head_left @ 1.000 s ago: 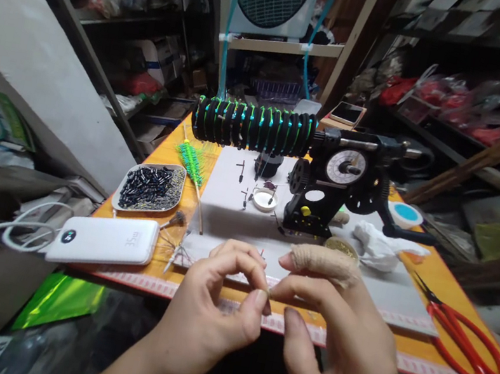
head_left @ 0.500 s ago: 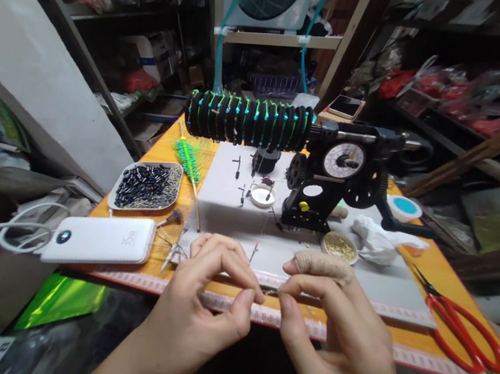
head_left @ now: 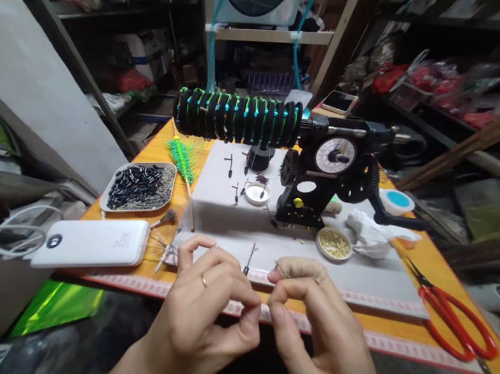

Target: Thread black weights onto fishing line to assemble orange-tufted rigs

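Close together over the table's front edge, both hands are pinched thumb to index finger. My left hand, with a ring on one finger, grips something too small or hidden to make out. My right hand, its index finger wrapped in tan tape, pinches too; a tiny tip at its fingers cannot be named. Just beyond them, a small dark piece with a thin stem sits on the white board. A round dish of tiny gold parts lies past my right hand.
Behind stands a black hand-cranked winding machine bearing a roll of black rings. To the left are a tray of black pieces, a white power bank and a green bristly stick. Red-handled scissors and crumpled tissue lie right.
My left hand has turned, bringing its back and ring into view, and its fingertips have come nearer my right hand's. The whole view has shifted slightly.
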The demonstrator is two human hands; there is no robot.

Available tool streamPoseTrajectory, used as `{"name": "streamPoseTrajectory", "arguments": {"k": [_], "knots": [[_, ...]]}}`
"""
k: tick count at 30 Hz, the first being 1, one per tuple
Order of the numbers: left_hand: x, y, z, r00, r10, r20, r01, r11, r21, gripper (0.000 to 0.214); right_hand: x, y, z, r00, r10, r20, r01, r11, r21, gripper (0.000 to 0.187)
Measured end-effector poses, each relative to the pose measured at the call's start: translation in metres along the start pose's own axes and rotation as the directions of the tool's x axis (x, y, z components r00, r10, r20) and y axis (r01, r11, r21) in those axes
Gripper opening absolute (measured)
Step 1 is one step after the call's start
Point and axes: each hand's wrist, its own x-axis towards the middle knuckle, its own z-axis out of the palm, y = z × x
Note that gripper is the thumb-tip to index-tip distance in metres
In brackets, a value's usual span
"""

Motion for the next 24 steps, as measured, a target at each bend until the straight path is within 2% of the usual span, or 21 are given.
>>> {"name": "streamPoseTrajectory", "arguments": {"k": [5, 10, 13, 18, 21, 24], "knots": [[-0.013, -0.004, 0.007, 0.992, -0.129, -0.012, 0.124, 0.971, -0.203, 0.024, -0.003, -0.002, 0.000, 0.992, 0.125, 0.030, -0.128, 0.982, 0.137, 0.012], [-0.019, -0.005, 0.017, 0.975, -0.215, -0.050, 0.177, 0.897, -0.406, 0.020, -0.004, -0.003, 0.000, 0.987, 0.161, 0.020, -0.162, 0.971, 0.175, 0.012], [-0.020, -0.002, 0.021, 0.953, -0.299, -0.052, 0.225, 0.810, -0.542, 0.017, -0.001, -0.003, 0.000, 0.991, 0.135, 0.012, -0.135, 0.975, 0.176, 0.013], [-0.025, -0.001, 0.029, 0.914, -0.404, 0.037, 0.300, 0.613, -0.731, 0.010, 0.006, -0.007, 0.001, 0.996, 0.087, 0.029, -0.091, 0.971, 0.222, 0.015], [-0.027, -0.004, 0.032, 0.909, -0.417, 0.022, 0.290, 0.591, -0.753, 0.008, 0.005, -0.007, 0.000, 0.998, 0.055, 0.023, -0.058, 0.987, 0.153, 0.014], [-0.026, -0.005, 0.033, 0.919, -0.394, 0.006, 0.269, 0.618, -0.738, 0.011, 0.000, -0.003, 0.000, 0.999, -0.037, -0.038, 0.036, 0.999, -0.031, 0.014]]}}
